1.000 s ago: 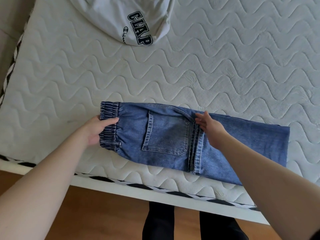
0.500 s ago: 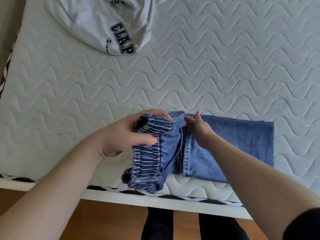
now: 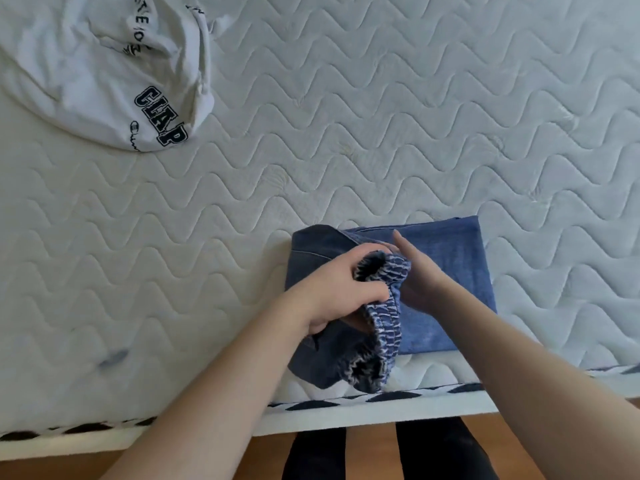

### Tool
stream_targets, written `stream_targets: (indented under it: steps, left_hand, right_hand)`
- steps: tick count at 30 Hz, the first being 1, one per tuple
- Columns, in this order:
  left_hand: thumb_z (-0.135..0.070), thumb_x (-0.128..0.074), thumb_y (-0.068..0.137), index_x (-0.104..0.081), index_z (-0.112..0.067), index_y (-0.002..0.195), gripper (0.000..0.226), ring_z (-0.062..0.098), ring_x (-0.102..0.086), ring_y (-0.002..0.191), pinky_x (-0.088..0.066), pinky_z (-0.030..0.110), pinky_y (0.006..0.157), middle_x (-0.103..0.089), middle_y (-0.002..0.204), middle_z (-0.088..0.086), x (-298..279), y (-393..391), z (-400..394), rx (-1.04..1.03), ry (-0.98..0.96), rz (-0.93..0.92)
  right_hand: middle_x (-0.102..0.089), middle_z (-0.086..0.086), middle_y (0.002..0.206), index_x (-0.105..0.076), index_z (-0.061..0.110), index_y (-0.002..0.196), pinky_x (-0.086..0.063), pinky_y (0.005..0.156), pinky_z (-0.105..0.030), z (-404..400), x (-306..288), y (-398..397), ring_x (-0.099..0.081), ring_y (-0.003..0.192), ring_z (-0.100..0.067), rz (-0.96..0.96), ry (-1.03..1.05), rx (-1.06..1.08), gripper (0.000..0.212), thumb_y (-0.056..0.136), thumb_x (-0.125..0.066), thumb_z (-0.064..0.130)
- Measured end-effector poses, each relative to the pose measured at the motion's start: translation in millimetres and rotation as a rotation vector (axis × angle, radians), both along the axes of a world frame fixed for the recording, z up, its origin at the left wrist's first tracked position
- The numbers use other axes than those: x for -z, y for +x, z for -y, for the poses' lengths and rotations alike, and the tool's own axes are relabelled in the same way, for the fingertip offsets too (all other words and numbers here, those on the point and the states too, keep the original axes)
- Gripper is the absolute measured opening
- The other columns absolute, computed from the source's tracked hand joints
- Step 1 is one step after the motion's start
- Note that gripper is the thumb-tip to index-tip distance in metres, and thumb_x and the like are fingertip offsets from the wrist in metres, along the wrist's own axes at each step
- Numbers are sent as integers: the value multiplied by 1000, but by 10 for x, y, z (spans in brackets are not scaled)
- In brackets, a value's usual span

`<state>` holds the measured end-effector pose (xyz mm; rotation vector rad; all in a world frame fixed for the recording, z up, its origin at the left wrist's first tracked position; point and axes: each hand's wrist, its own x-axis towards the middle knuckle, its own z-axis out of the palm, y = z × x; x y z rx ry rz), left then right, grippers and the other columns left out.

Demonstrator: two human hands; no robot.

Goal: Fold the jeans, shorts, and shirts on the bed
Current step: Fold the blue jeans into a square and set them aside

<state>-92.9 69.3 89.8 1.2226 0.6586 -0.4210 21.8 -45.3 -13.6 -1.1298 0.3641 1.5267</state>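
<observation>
Blue jeans (image 3: 457, 271) lie folded near the bed's front edge. My left hand (image 3: 332, 289) grips the elastic waistband end (image 3: 384, 317) and holds it raised over the folded legs. My right hand (image 3: 415, 271) lies with straight fingers on the denim just right of the waistband, partly hidden behind it. A white shirt (image 3: 86, 74) with dark lettering lies crumpled at the far left of the mattress.
The white quilted mattress (image 3: 381, 133) fills most of the view. Its front edge with black-and-white trim (image 3: 346, 405) runs across the bottom. Below it are a wooden floor (image 3: 374, 455) and my dark-clad legs (image 3: 311, 459).
My left hand has lifted the waistband end off the mattress and carried it rightward over the legs. The right hand has stayed pressing at the fold line.
</observation>
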Motion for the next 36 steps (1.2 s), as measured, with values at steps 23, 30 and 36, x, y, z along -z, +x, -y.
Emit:
stream_targets:
  steps: [23, 30, 36]
  left_hand:
    - [-41, -59, 93, -46, -16, 142, 57, 25, -43, 133, -28, 41, 113, -49, 143, 3, 1205, 257, -408, 457, 1214, 36]
    - [-57, -55, 82, -67, -17, 117, 54, 23, -59, 110, -42, 41, 100, -66, 114, -1, 1203, 195, -637, 518, 1002, 248]
    - [-59, -42, 89, -60, -20, 123, 55, 24, -57, 108, -38, 36, 95, -65, 117, 0, 1332, 354, -626, 723, 996, 209]
  right_hand:
    - [-72, 19, 97, -65, 37, 101, -48, 70, -7, 997, 20, 186, -66, 90, 5, 875, -260, 39, 16, 86, -71, 37]
    - [-75, 1, 104, -70, 29, 104, -55, 80, -23, 1121, -209, 132, -70, 98, -14, 766, -63, 90, 16, 90, -70, 21]
    - [-74, -5, 105, -69, 23, 106, -55, 89, -42, 1079, -183, 162, -70, 101, -25, 707, -121, 127, 22, 86, -72, 32]
